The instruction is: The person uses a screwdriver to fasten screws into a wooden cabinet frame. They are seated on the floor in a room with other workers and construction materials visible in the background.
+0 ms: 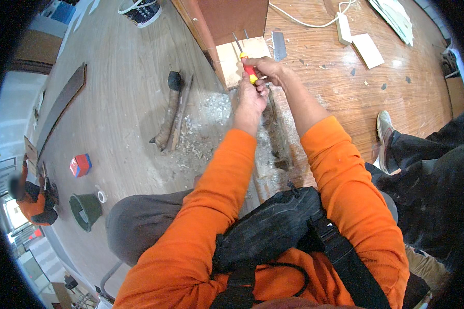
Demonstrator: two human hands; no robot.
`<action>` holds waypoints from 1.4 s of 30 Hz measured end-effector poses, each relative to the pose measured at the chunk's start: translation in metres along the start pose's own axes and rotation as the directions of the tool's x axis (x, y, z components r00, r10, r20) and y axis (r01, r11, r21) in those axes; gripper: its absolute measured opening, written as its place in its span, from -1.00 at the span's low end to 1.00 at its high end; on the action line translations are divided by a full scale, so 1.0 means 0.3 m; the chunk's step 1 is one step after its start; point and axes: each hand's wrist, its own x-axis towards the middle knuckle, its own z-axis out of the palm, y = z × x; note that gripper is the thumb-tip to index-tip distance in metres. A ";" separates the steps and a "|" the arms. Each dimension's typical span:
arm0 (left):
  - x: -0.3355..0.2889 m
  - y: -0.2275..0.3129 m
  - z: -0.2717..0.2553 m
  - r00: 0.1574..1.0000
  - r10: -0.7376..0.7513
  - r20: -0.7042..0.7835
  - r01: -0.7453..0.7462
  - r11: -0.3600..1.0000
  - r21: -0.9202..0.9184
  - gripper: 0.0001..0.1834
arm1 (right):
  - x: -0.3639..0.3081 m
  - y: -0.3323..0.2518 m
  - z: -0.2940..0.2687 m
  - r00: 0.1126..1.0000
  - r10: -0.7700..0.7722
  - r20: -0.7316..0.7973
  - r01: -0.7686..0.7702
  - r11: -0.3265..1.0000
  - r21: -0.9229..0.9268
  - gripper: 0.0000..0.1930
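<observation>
Both of my hands meet around a screwdriver (249, 68) with a red and yellow handle. Its thin metal shaft points away from me, over a pale wood piece (232, 68) at the foot of a brown wooden door frame or panel (227, 23). My left hand (251, 99) is closed at the butt end of the handle. My right hand (269, 70) grips the handle's side from the right, fingers curled. Whether the screwdriver's tip touches anything is hard to tell. A second thin dark rod stands just right of the shaft.
Left of my hands lies a rough stick with a dark end (175, 81), beside rubble (193, 131). A broken groove (278, 147) runs toward me. At right are a white power strip (343, 28) and another person's leg (417, 149). A green bucket (85, 211) stands left.
</observation>
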 end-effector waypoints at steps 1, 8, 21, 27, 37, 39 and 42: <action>0.007 0.005 -0.008 0.998 -0.051 0.032 0.052 0.998 -0.036 -0.52 | 0.008 0.012 -0.025 0.999 0.007 0.040 -0.011 0.995 0.095 -0.61; -0.043 0.002 0.026 0.998 -0.070 0.002 0.070 0.998 -0.004 -0.51 | 0.071 0.030 -0.015 0.932 -0.271 -0.242 0.132 0.872 -0.470 -0.64; -0.073 -0.049 0.081 0.998 -0.014 -0.065 0.015 1.000 0.022 -0.48 | 0.040 0.006 -0.032 0.982 -0.153 -0.106 0.115 0.947 -0.299 -0.68; 0.003 -0.049 0.021 1.000 -0.001 0.028 0.004 0.994 -0.111 -0.44 | 0.004 0.002 -0.027 0.999 0.038 0.003 -0.038 0.999 -0.003 -0.57; 0.034 -0.092 0.049 0.994 0.094 -0.053 -0.102 0.982 -0.159 -0.45 | 0.016 -0.007 -0.034 0.981 0.148 0.129 -0.151 0.988 0.015 -0.60; 0.036 -0.074 0.016 0.999 -0.010 0.050 0.023 0.968 -0.249 -0.43 | -0.028 -0.027 0.021 0.993 0.097 0.071 -0.097 0.995 -0.004 -0.62; -0.030 -0.078 0.074 0.995 -0.099 0.024 0.102 0.968 -0.227 -0.41 | -0.043 -0.038 0.031 0.992 -0.011 -0.125 -0.015 0.979 -0.206 -0.64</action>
